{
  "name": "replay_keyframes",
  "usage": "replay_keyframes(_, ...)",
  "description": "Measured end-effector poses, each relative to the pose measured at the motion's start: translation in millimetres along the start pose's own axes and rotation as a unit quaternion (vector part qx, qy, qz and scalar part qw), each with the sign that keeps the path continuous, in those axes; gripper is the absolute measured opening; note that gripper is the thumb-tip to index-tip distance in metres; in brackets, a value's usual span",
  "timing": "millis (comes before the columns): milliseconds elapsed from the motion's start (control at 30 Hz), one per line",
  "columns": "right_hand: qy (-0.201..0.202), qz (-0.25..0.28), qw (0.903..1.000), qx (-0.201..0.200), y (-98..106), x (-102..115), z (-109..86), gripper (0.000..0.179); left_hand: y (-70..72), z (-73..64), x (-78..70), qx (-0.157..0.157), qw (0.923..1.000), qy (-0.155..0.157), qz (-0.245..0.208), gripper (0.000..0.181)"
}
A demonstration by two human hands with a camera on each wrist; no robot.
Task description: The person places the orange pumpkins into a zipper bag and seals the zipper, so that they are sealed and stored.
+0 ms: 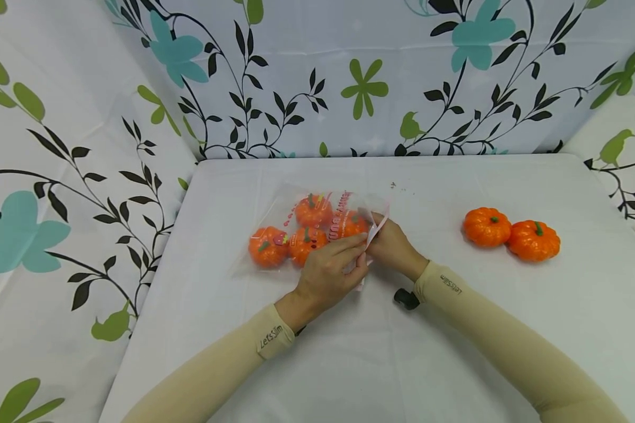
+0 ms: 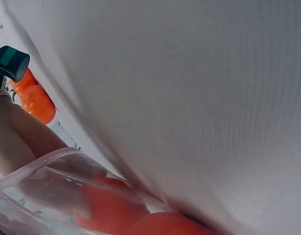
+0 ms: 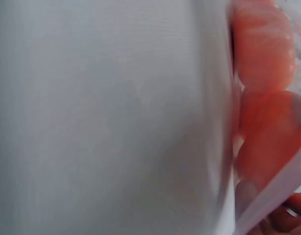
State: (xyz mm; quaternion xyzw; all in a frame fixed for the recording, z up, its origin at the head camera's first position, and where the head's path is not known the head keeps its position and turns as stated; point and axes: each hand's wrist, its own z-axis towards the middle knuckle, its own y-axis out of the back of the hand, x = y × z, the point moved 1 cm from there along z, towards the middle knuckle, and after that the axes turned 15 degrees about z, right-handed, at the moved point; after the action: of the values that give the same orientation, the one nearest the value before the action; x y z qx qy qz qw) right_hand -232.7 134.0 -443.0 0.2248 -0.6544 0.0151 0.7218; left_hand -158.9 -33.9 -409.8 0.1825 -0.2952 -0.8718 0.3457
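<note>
A clear zip bag [image 1: 275,205] with pink print lies on the table, its pink-edged mouth towards the right. Several small orange pumpkins [image 1: 267,247] with green stems are inside it. My left hand [image 1: 328,267] pinches the bag's edge at the mouth. Through that mouth reaches my right hand [image 1: 394,247], gripping a small pumpkin [image 1: 353,224] at the right end of the bag. In the left wrist view the right hand's fingers show through the plastic against a pumpkin [image 2: 108,203]. The right wrist view has pumpkins [image 3: 265,46] behind the film, with fingertips at the nearest one.
Two more small pumpkins, one [image 1: 487,227] touching the other [image 1: 533,241], sit on the right side of the white-covered table [image 1: 455,364]. A black wrist device [image 1: 406,299] is at my right cuff. Patterned cloth [image 1: 296,76] hangs behind the table.
</note>
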Motion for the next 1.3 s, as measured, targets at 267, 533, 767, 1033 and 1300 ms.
replay_keyframes(267,0.073,0.003,0.9971,0.021,-3.9,-1.9,7.1,0.069,-0.2,2.0,0.1,-0.005,0.9999,-0.011,-0.001,0.023)
replay_keyframes(533,0.029,0.067,0.9972,0.017,4.5,-0.5,4.5,0.072,-1.9,5.2,0.4,-0.006,0.9998,-0.016,0.006,0.024)
replay_keyframes(767,0.003,0.132,0.9910,-0.022,28.5,2.6,-16.9,0.059,-1.3,9.1,0.4,0.012,0.9999,-0.005,0.009,0.021)
replay_keyframes(1033,0.011,0.155,0.9873,-0.031,45.0,4.0,-37.7,0.041,-1.9,9.4,2.7,0.008,0.9999,0.004,0.013,0.019)
replay_keyframes(1300,0.024,0.101,0.9930,0.056,37.5,4.0,-37.8,0.039,-2.3,9.9,2.3,0.022,0.9995,0.020,0.009,0.019)
